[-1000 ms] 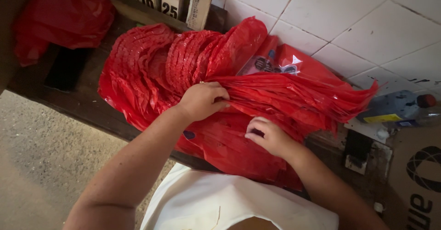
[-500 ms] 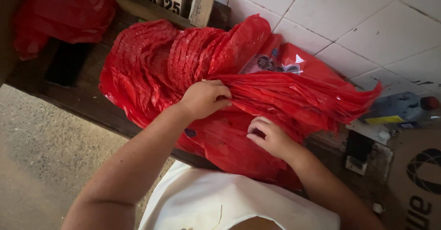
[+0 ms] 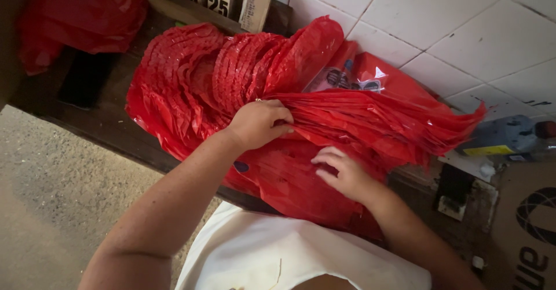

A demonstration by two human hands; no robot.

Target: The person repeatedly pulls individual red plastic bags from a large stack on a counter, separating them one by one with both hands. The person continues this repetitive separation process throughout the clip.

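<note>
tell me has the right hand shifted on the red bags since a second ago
No, barely. The right hand lies flat on the lower red plastic bags, at the same spot under the bunched stack that the left hand grips, judged against the blue bottle.

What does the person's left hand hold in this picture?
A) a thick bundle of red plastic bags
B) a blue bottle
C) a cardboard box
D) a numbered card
A: the left hand closes its grip on the gathered bundle of red plastic bags, while the right hand rests flat on the bags below.
</note>
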